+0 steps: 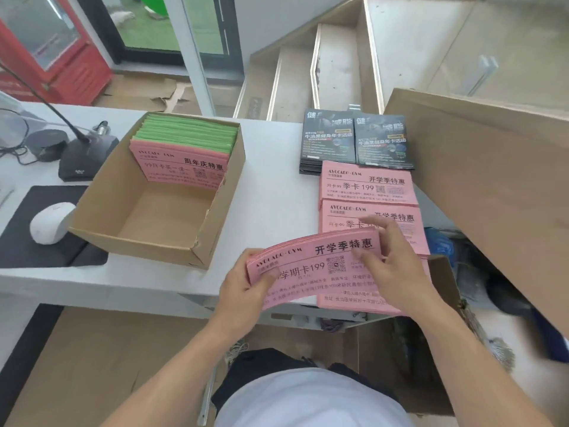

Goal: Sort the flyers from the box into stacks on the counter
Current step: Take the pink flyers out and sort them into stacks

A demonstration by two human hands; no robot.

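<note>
A bundle of pink flyers (311, 260) is lifted over the front edge of the white counter (271, 192). My left hand (246, 288) grips its left end with the thumb on top. My right hand (391, 260) holds its right end, fingers curled over the top edge. Under the bundle lies a pink stack (354, 302) at the counter's edge. Behind it are two more pink stacks (366, 183) (409, 223) and two stacks of black flyers (328, 140) (381, 141). The open cardboard box (154, 217) on the left holds pink flyers (181, 164) and green flyers (187, 131) at its far end.
A white mouse (50, 221) on a black pad (37, 241) and a desk microphone base (86, 158) sit left of the box. A large cardboard sheet (492, 180) leans at the right. More cardboard boxes (123, 359) stand below the counter's front edge.
</note>
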